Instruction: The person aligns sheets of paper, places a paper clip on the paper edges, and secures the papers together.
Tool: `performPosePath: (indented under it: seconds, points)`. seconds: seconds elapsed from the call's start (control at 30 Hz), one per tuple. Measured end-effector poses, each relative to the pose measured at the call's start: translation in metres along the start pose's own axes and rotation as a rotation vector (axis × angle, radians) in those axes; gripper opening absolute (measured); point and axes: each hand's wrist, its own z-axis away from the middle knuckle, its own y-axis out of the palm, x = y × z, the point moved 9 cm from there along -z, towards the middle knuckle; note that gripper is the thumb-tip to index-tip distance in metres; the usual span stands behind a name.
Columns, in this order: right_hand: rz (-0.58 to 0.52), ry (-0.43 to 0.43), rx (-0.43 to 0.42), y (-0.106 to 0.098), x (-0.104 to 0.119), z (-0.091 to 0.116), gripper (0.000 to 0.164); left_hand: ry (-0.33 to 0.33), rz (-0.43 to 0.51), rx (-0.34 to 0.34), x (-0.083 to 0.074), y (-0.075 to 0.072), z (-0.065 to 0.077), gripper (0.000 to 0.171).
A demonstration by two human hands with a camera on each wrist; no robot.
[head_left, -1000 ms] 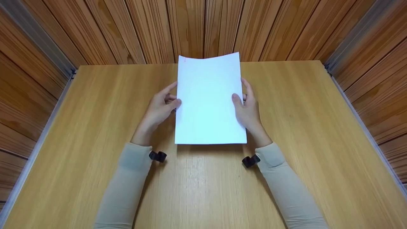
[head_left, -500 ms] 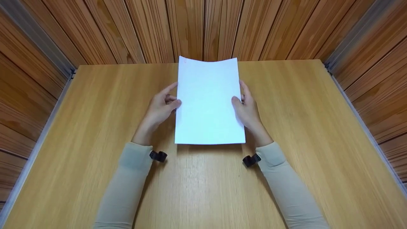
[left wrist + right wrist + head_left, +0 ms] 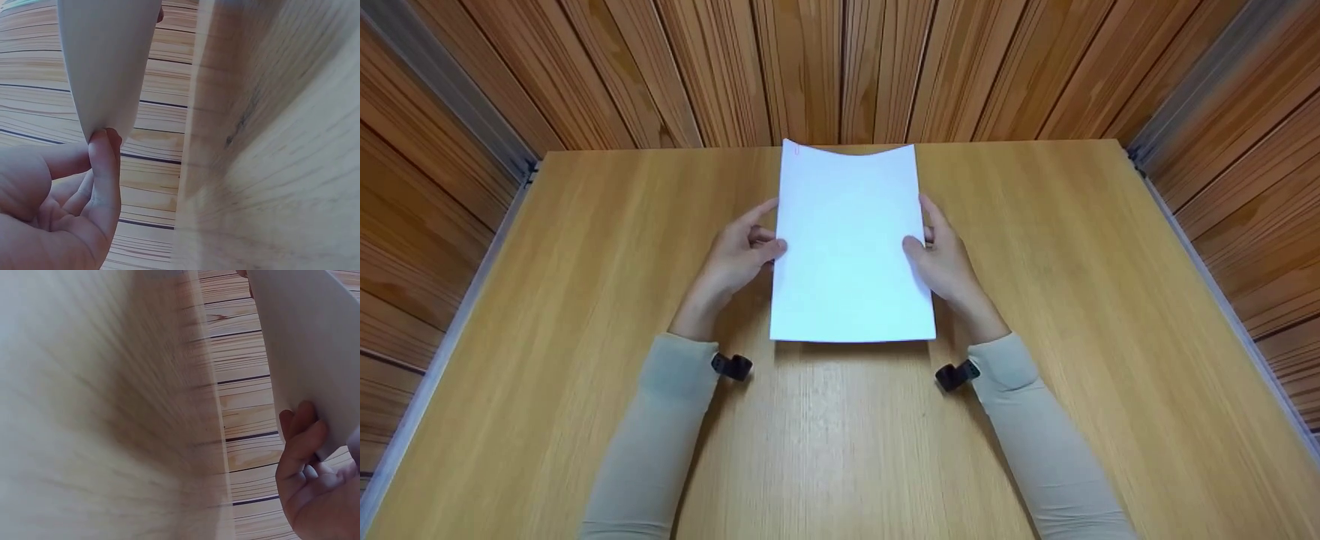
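Observation:
White paper (image 3: pixel 847 255), one sheet or a thin stack, is held above the table by both hands in the head view. Its top edge dips in the middle, so the paper bows a little. A small pink outline like a paper clip (image 3: pixel 797 150) sits at its top left corner. My left hand (image 3: pixel 737 255) pinches the left edge, thumb on the front. On the right edge, my right hand (image 3: pixel 949 262) grips with its thumb on the front and fingers behind. Both wrist views show the back of the paper (image 3: pixel 107 62), with fingers (image 3: pixel 304 422) pressed against it.
The light wooden table (image 3: pixel 585 247) spreads out beneath the paper and arms. Wood-plank walls (image 3: pixel 877 67) stand behind it and at both sides, with grey metal strips along the side edges. A small black camera (image 3: pixel 733 367) is worn at each wrist.
The paper's top edge has come down, tilting nearer to me, and its bow has deepened slightly. My right hand has shifted a little left and down with its edge. Both hands keep their hold.

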Motion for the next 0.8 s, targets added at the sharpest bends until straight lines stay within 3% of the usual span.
performPosePath:
  seconds: [0.8]
  points:
    - [0.047,0.003,0.060,0.005,-0.014,-0.002,0.072,-0.149,0.012,0.063,0.026,0.003,-0.004,0.069]
